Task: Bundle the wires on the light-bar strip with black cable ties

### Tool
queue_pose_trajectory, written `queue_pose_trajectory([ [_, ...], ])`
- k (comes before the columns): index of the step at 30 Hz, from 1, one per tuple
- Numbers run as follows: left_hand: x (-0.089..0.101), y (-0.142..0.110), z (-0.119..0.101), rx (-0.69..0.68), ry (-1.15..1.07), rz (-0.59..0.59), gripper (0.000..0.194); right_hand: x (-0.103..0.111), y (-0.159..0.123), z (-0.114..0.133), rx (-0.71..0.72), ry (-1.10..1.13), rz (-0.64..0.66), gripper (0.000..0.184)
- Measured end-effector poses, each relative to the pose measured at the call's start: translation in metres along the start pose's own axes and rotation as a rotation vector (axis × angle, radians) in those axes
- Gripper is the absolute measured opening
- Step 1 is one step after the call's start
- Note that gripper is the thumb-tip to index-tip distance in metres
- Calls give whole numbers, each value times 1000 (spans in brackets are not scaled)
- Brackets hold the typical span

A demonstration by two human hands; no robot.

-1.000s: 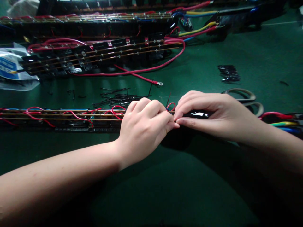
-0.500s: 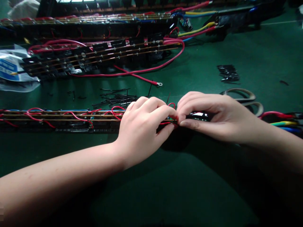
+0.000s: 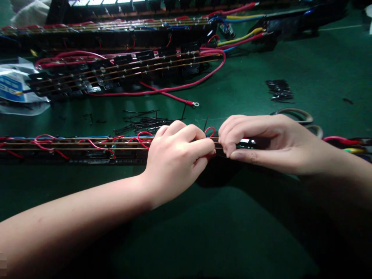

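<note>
A long dark wired assembly [image 3: 87, 149] lies across the green table, with thin copper-coloured rods and loops of red wire [image 3: 43, 141] along it. Over its right part, my left hand [image 3: 180, 159] is closed, thumb and fingers pinched together; what sits between the tips is hidden. Just right of it, my right hand [image 3: 261, 143] bends its fingers and thumb together at the assembly, and I cannot make out what they hold. A small red wire loop [image 3: 209, 132] and a thin dark strip stick up between the hands.
Loose black cable ties [image 3: 145, 122] lie behind my left hand, and another bundle of ties [image 3: 279, 91] lies at right. Scissors handles [image 3: 296, 115] show behind my right wrist. Farther back are more wired assemblies [image 3: 130, 68], a red cable [image 3: 180, 100] with a ring terminal, and a plastic bag [image 3: 17, 87].
My hands have drawn slightly apart, opening a small gap between the fingertips. The left fingers have curled in more tightly, and the right thumb has shifted a little to the right.
</note>
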State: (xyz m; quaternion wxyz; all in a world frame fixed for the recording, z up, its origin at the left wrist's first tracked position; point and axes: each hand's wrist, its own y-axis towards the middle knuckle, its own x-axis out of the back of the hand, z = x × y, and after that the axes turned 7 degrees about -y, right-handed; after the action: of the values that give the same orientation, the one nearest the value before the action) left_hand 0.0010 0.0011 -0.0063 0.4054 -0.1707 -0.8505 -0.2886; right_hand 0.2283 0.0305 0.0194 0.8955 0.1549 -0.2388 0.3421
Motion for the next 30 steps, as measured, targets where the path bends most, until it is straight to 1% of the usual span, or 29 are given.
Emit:
queue_pose_trajectory([
  [5,-1,-2,-1,-31,64,0,17,2,1,-1,38,21,43,5],
  [9,-4,-5,3,-125,116,-52,17,2,0,-1,73,-24,50,3],
  [10,-4,-6,4,-160,123,-70,17,1,0,-1,79,-47,36,7],
  [12,-4,-6,7,-220,128,-94,15,-1,-1,0,90,-105,0,20],
  [14,-1,-7,8,-256,121,-97,12,-5,-2,0,103,-180,-31,31],
  [15,0,-7,8,-266,121,-90,11,-7,-2,0,107,-221,-43,33],
  [18,6,-9,2,-303,142,-43,10,-14,-1,-1,103,-345,-57,30],
  [22,11,-14,-8,-420,188,-24,11,-21,0,-5,86,-473,-80,29],
  [24,11,-15,-10,-458,197,-20,14,-22,0,-6,62,-485,-81,27],
  [26,11,-15,-11,-467,202,-3,17,-23,0,-7,43,-475,-77,25],
  [30,10,-14,-8,-490,177,-24,18,-22,-1,-7,73,-489,-89,19],
])
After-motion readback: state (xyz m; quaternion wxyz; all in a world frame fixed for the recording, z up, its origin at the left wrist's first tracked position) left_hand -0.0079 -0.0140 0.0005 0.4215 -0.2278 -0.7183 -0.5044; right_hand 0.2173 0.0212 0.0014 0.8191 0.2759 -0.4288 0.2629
